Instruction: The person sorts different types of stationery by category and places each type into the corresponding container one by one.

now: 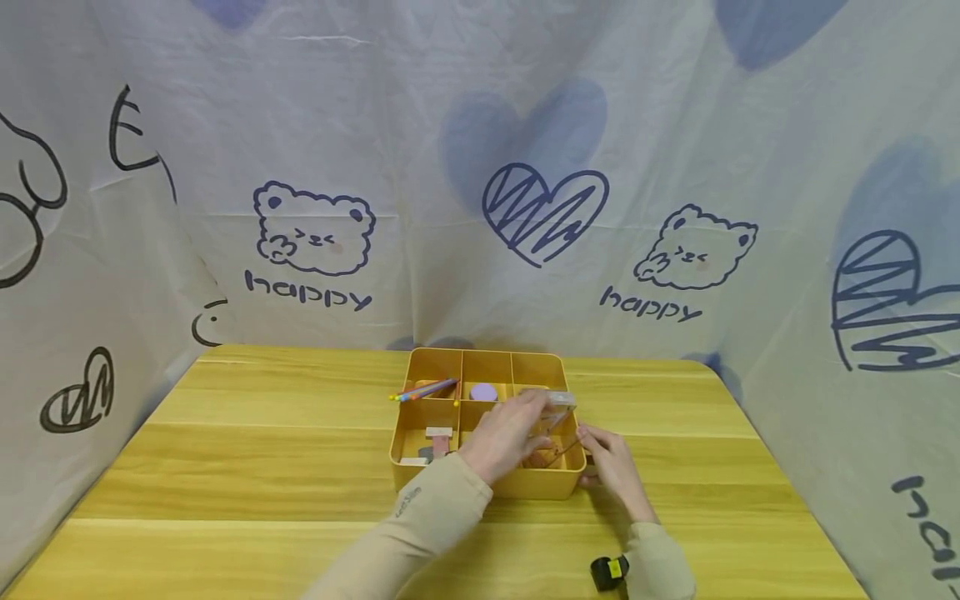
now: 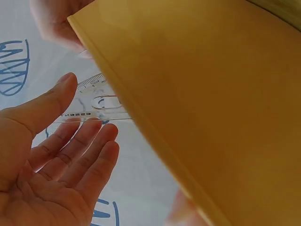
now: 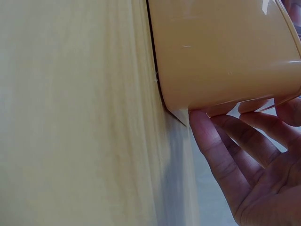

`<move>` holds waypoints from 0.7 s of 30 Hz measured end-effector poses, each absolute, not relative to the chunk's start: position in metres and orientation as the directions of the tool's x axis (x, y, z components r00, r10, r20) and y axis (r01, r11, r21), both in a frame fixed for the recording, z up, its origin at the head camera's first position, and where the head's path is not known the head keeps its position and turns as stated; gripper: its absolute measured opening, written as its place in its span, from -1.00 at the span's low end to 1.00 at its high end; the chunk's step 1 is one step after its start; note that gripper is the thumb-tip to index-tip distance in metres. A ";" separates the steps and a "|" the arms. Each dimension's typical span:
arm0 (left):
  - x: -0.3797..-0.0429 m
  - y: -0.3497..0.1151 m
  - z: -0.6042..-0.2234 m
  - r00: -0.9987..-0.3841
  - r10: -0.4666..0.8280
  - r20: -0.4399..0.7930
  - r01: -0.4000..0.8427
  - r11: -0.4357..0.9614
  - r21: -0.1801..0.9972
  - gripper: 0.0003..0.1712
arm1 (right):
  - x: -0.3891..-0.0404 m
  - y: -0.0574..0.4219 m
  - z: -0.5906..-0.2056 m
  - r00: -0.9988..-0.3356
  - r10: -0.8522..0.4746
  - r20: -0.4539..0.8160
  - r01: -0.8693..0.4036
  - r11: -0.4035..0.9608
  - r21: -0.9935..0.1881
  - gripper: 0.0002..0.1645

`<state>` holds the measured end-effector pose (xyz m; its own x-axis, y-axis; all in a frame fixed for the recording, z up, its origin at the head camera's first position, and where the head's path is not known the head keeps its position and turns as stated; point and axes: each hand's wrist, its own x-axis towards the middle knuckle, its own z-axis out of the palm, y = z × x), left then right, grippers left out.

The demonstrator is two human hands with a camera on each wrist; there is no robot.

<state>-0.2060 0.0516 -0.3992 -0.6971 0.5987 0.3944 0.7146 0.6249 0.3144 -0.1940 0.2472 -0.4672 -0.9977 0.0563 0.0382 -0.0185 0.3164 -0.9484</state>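
A yellow divided organizer box [image 1: 480, 485] stands on the table. My left hand [image 1: 510, 429] reaches over its right compartments. In the left wrist view, a clear plastic set square [image 2: 106, 103] lies between the thumb and fingers of that hand, partly hidden behind the box wall. My right hand [image 1: 611, 467] is at the box's right side. In the right wrist view its fingers [image 3: 256, 136] rest against the outer wall, the thumb near the lower edge. Inside the right front compartment lies a thin brown strip [image 1: 555, 456].
Colored pencils [image 1: 427, 390] lean in the back left compartment, a purple round thing [image 1: 483, 392] beside them. Pink and white blocks [image 1: 439, 442] lie in the front left compartment. A black block with a yellow label [image 1: 609, 573] is next to the right sleeve. A printed curtain [image 1: 450, 317] surrounds the table.
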 end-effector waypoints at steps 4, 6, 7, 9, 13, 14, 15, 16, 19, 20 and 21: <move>-0.207 0.053 -0.402 -0.716 0.595 0.366 0.695 0.654 0.298 -0.56 | -0.194 0.247 -0.467 -0.998 0.056 0.029 -0.010 0.312 -0.950 -0.50; -0.207 0.054 -0.403 -0.719 0.596 0.357 0.692 0.659 0.294 -0.58 | -0.194 0.247 -0.467 -0.998 0.060 0.022 -0.002 0.310 -0.951 -0.51; -0.207 0.054 -0.404 -0.720 0.598 0.353 0.692 0.660 0.292 -0.58 | -0.194 0.247 -0.466 -0.998 0.061 0.022 -0.002 0.311 -0.950 -0.50; -0.208 0.055 -0.407 -0.717 0.603 0.350 0.695 0.659 0.289 -0.59 | -0.193 0.247 -0.466 -0.998 0.060 0.025 -0.005 0.314 -0.949 -0.50; -0.208 0.056 -0.409 -0.712 0.608 0.350 0.700 0.656 0.283 -0.60 | -0.193 0.247 -0.466 -0.997 0.065 0.029 -0.007 0.314 -0.949 -0.50; -0.207 0.056 -0.410 -0.714 0.608 0.348 0.698 0.656 0.286 -0.59 | -0.194 0.247 -0.466 -0.997 0.066 0.027 -0.005 0.314 -0.949 -0.50; -0.207 0.056 -0.410 -0.715 0.608 0.344 0.697 0.660 0.282 -0.58 | -0.194 0.247 -0.465 -0.997 0.066 0.026 -0.004 0.314 -0.950 -0.51; -0.206 0.056 -0.409 -0.718 0.609 0.337 0.694 0.663 0.281 -0.56 | -0.194 0.247 -0.465 -0.997 0.067 0.024 -0.002 0.313 -0.950 -0.51; -0.203 0.053 -0.405 -0.721 0.616 0.317 0.693 0.644 0.323 -0.43 | -0.194 0.247 -0.465 -0.998 0.065 0.024 -0.002 0.315 -0.949 -0.51; -0.201 0.050 -0.402 -0.721 0.619 0.311 0.693 0.630 0.351 -0.38 | -0.194 0.247 -0.465 -0.998 0.065 0.024 -0.003 0.316 -0.949 -0.50; -0.198 0.047 -0.398 -0.724 0.619 0.305 0.688 0.617 0.383 -0.32 | -0.193 0.247 -0.465 -0.998 0.062 0.024 -0.003 0.317 -0.948 -0.50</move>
<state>-0.1983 0.0472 -0.3984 -0.7242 0.6186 0.3048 0.6879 0.6167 0.3827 -0.1933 0.2470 -0.4647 -0.9978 0.0621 0.0237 -0.0028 0.3168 -0.9485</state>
